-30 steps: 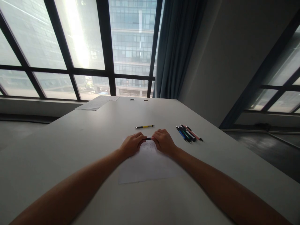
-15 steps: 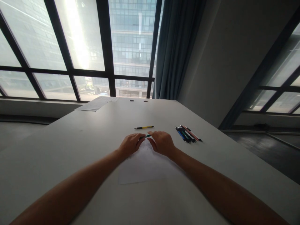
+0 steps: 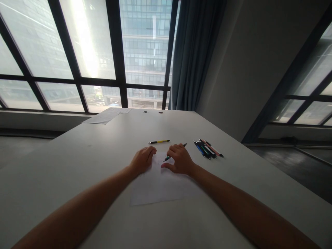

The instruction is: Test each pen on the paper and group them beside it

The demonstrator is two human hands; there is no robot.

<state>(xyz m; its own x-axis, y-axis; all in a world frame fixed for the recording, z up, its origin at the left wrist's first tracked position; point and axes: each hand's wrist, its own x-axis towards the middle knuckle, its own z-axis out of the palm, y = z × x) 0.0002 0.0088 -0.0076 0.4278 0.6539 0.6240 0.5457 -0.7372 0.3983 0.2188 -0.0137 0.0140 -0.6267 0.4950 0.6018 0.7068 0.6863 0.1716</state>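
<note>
My right hand (image 3: 180,159) holds a dark pen with a teal part (image 3: 168,158), gripped under the curled fingers. The thumb is stretched out to the side, and one end of the pen points down-left over the paper; the other sticks out past the knuckles. A white sheet of paper (image 3: 155,192) lies beneath both hands. At its left edge rests my left hand (image 3: 142,159), its fingers curled together and nothing visible in them. Just beyond the hands is a yellow and black pen (image 3: 159,141), lying crosswise.
To the right lies a bunch of several pens (image 3: 207,149) in blue, green, black, white and pink. More paper sheets (image 3: 100,118) are at the far left of the white table (image 3: 103,221). Two dark round discs (image 3: 160,112) sit near the far edge, before the windows.
The pen was held between both hands; my left hand has come off it and moved slightly left. My right hand now has it alone, turned to a slant.
</note>
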